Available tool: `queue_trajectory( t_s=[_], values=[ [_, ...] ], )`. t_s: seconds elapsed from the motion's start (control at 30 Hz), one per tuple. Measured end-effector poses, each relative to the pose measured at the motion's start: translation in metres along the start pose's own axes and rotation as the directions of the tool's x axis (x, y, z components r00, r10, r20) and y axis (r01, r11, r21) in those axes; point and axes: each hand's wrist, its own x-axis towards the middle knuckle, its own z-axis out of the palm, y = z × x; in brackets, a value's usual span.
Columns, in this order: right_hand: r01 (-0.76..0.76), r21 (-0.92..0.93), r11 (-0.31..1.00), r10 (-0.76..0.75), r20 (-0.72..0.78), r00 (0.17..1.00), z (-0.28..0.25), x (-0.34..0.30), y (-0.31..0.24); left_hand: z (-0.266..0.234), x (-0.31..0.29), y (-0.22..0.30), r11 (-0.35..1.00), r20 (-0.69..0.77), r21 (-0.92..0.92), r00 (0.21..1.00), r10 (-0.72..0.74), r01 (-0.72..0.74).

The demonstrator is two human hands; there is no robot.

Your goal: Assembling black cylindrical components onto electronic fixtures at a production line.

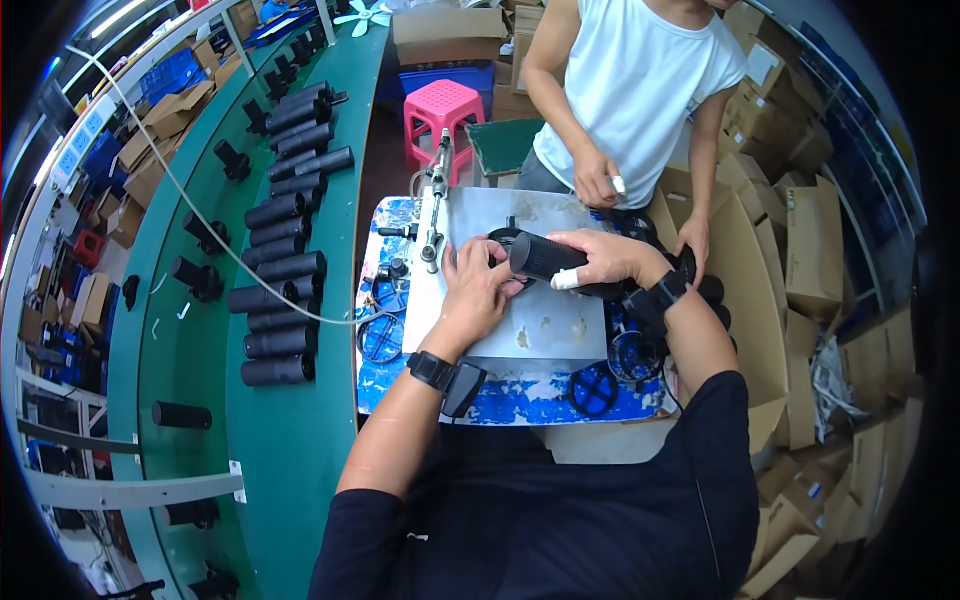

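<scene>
My right hand, with white tape on a finger, is wrapped round a black ribbed cylinder and holds it tilted above a metal plate. My left hand rests on the plate, its fingers bent against a black round part; the cylinder hides some of that part. Just left of my left hand, a metal lever clamp stands on the plate. Dark bands with a black box are strapped round both my wrists.
A person in a white shirt stands across the table, one hand at black parts on the right. Rows of black cylinders lie on the green bench at left. Black spoked rings lie on the blue tabletop. Cardboard boxes fill the right.
</scene>
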Motion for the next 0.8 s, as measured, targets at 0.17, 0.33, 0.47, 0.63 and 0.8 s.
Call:
queue_trajectory(
  t_s=[0.17,0.33,0.47,0.63,0.8],
  values=[
    [-0.185,0.004,0.983,0.18,0.209,0.961,-0.007,-0.004,-0.025,-0.002,-0.003,0.003,0.997,0.011,0.083,1.0,0.004,-0.005],
    [0.037,-0.199,0.979,-0.005,0.16,0.987,0.003,-0.013,-0.038,0.0,-0.003,0.0,0.959,-0.073,-0.256,0.986,-0.148,0.125],
    [0.156,-0.345,0.926,-0.095,0.187,0.978,0.011,-0.013,-0.047,0.002,-0.006,0.001,0.991,-0.096,-0.129,0.995,-0.036,0.023],
    [0.171,-0.227,0.959,-0.149,0.113,0.982,0.0,-0.016,-0.037,0.002,-0.004,0.004,1.0,-0.107,-0.018,0.994,0.008,-0.01],
    [0.128,0.559,0.819,0.142,-0.415,0.898,0.0,-0.015,-0.03,-0.004,-0.003,0.009,1.0,-0.075,0.016,0.997,0.0,0.001]
  ],
)
